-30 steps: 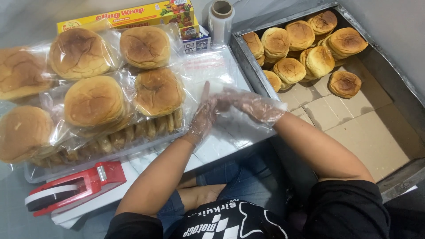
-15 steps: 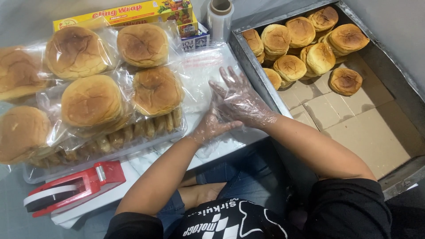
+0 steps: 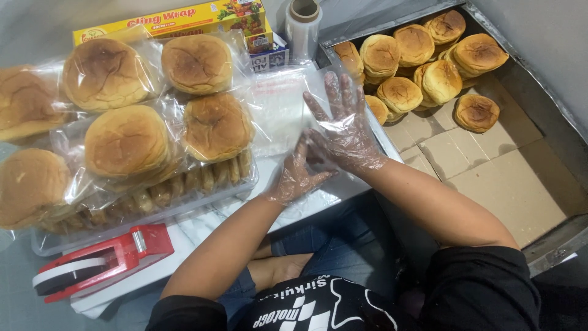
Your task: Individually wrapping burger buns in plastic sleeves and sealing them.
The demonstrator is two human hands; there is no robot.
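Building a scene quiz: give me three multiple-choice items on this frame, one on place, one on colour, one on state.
1. Where do the unwrapped buns lie?
A. metal tray at right
B. on the floor
C. on the tape dispenser

2. What colour is the tape dispenser?
A. blue
B. red and white
C. green

3. How is the right hand?
A. fist
B. flat, fingers spread on clear bag
C. gripping a bun

A: buns sit in the tray.
B: red body, white wheel.
B: gloved palm pressed on plastic.

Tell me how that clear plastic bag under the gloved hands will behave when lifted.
The clear plastic bag looks thin and lies flat and empty, so probably floppy and very light. Its glossy film may slip against the gloved right hand and left hand.
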